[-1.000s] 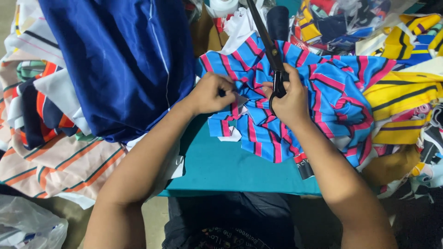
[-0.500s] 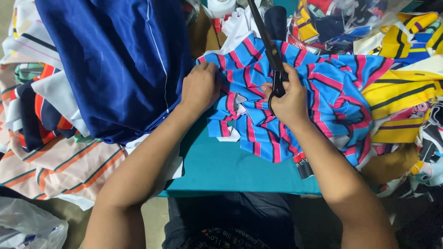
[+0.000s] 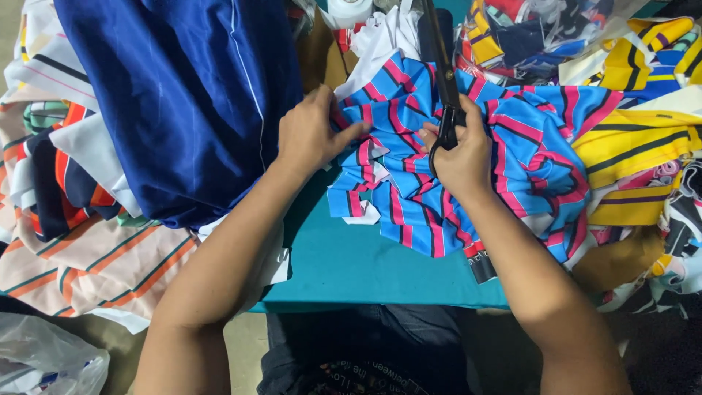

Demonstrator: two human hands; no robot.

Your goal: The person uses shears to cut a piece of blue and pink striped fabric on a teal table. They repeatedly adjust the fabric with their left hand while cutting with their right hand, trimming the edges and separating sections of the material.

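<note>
Where teal worktop (image 3: 351, 267) shows: striped blue-pink fabric (image 3: 409, 212), crumpled. Right hand (image 3: 462, 157), fingers gripping black scissors (image 3: 443, 80). Left hand (image 3: 311, 135), fingers pinching fabric's left edge.

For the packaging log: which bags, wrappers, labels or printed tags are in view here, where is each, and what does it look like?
Clear plastic bag: bottom left corner, crumpled, whitish.
Clear plastic wrapper: top right, over folded multicoloured fabric.
Black label: lower edge of the striped blue-and-pink fabric, small rectangle with pale print.
No signs or screens.

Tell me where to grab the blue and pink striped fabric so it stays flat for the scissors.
Probably pinch the striped fabric at its bunched left edge, coming from the left as the left hand does. The right hand and black scissors occupy the middle.
</note>
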